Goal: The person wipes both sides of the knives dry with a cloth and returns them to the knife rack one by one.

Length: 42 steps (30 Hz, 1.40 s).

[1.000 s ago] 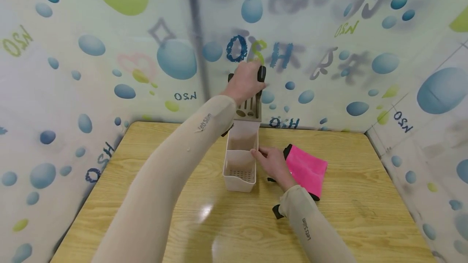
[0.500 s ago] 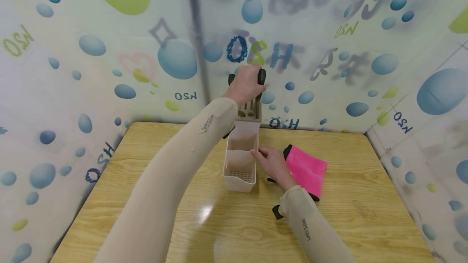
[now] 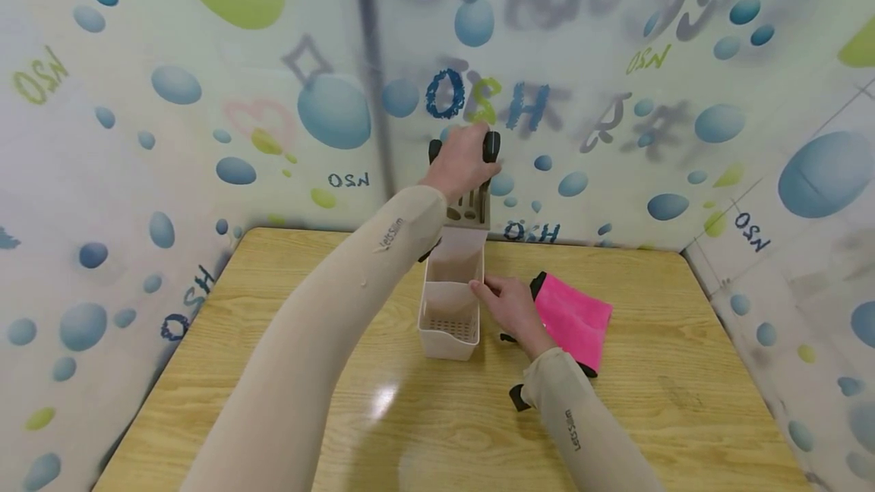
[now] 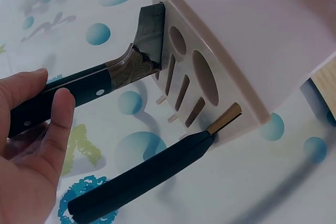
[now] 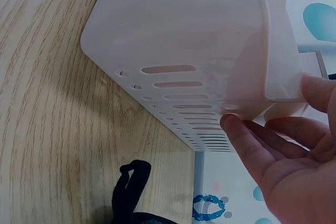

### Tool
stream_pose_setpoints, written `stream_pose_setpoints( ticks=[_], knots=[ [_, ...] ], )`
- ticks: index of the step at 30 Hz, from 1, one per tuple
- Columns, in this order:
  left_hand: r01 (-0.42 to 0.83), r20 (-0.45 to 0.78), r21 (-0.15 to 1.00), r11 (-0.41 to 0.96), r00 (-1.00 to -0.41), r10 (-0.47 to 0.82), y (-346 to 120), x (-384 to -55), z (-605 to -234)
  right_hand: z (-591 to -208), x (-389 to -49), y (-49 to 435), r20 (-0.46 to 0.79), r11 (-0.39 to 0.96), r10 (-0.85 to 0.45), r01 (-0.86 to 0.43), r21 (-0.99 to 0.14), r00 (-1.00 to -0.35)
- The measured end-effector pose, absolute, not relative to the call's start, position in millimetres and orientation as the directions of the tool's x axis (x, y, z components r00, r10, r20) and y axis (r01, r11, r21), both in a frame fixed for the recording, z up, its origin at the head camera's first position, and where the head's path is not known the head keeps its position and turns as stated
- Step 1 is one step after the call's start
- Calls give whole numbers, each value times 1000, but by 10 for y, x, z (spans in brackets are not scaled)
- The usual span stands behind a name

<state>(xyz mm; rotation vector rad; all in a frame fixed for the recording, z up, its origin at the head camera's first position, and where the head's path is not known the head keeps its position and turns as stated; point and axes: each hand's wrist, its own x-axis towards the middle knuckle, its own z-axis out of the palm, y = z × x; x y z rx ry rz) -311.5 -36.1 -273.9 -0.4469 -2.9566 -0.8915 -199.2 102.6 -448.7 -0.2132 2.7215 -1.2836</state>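
A pale plastic kitchen holder (image 3: pixel 446 346) stands on the table, with two open bins in front and a raised slotted knife block (image 4: pixel 202 40) at the back. My left hand (image 3: pixel 463 162) is over the block, gripping the black riveted handle of a knife (image 4: pixel 84 85), thumb on one side. Its broad blade runs into an end slot, the rest of it hidden inside. A second knife (image 4: pixel 142 179) stands in the slot at the opposite end, apart from the hand. My right hand (image 3: pixel 513 306) pinches the holder's right side wall, thumb at the rim and fingers outside.
Right of the holder lies a bright pink cloth piece (image 3: pixel 573 317) with black edges. A black strap end (image 3: pixel 519 397) shows beside the right sleeve. The patterned wall (image 3: pixel 581 112) rises right behind the wooden table (image 3: pixel 683 370).
My left hand has sunk slightly toward the block together with the knife handle. The right hand and the holder have stayed in place.
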Motion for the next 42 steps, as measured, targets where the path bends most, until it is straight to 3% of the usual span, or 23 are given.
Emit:
stream_pose_setpoints(
  ticks=[17,28,35,42],
  knots=[
    [366,210,545,755,-931,300,-521,-2882,-2818,-4500,-2034,1072,-76,666,-164,-53,-744,-984],
    [513,379,441,736,-850,365,-846,-2572,-2975,-4457,-2070,1225,-105,713,-201,-72,-697,-974],
    [537,474,348,768,-808,350,-1166,-2392,-3151,-4387,-2074,1458,34,683,-289,-231,-693,-957],
    [521,534,283,805,-783,318,-1522,-2241,-3360,-4214,-2063,1788,172,761,-309,-351,-545,-935]
  ],
)
